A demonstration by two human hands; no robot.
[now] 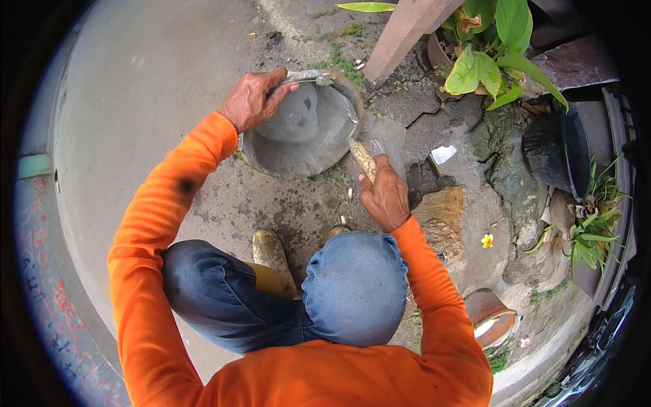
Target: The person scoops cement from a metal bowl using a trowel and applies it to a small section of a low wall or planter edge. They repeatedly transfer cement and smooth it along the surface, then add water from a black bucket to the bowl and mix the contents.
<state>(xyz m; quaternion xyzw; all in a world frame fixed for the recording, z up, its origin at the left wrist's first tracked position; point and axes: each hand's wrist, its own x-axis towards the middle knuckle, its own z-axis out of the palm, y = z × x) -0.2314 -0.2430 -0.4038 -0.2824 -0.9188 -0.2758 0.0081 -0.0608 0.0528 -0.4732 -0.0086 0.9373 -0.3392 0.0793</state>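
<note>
A round, cement-coated basin (298, 146) sits on the ground in front of me, with wet grey mix (291, 115) smeared inside it. My left hand (253, 100) is at its upper left, fingers closed round one end of a narrow, grey, cement-caked piece (310, 76) that lies across the far rim. What kind of thing that piece is, I cannot tell. At the basin's right side, my right hand (386, 197) grips a worn, light wooden handle (364, 161). Its tip meets the basin's rim, and no blade of this tool can be made out.
Potted leafy plants (485, 68) and a wooden post (407, 37) stand at the far right. A black bucket (553, 149) lies tipped beyond broken paving. Nearer are a flat brown stone (441, 220) and a terracotta pot (488, 315). My boots (272, 254) are just below the basin.
</note>
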